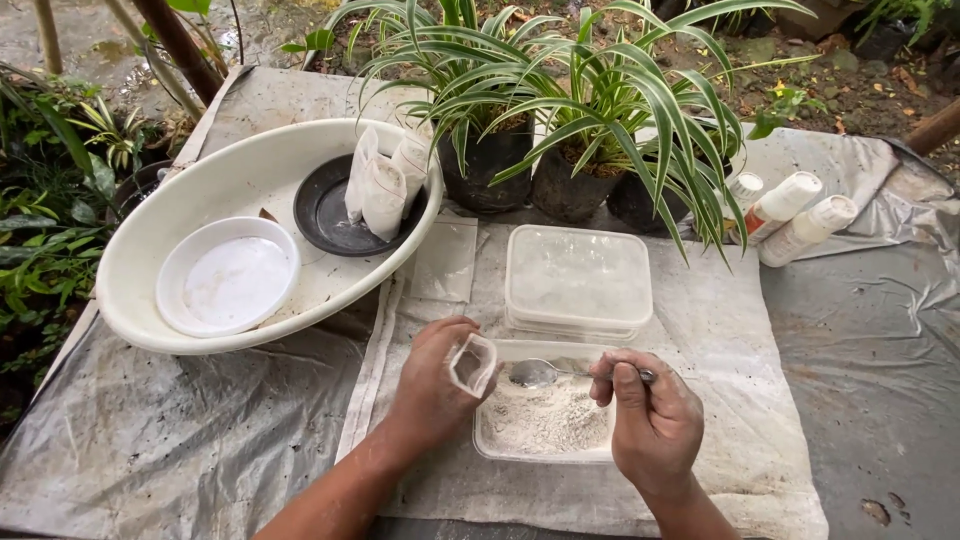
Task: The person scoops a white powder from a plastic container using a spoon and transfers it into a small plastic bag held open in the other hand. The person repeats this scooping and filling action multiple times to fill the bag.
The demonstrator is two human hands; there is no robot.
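My left hand (432,385) holds a small clear plastic bag (473,364) open at its mouth, tilted toward the right. My right hand (652,420) grips the handle of a metal spoon (533,373), whose bowl lies just right of the bag's mouth. Both hover over an open clear plastic container (545,418) holding pale grey powder. A second clear container with its lid on (578,278) stands just behind it.
A large white basin (150,240) at left holds a white saucer (227,275), a black saucer (325,215) and several filled small bags (383,185). Potted striped-leaf plants (560,110) stand behind. White bottles (795,215) lie at right. A white cloth (720,330) covers grey plastic sheeting.
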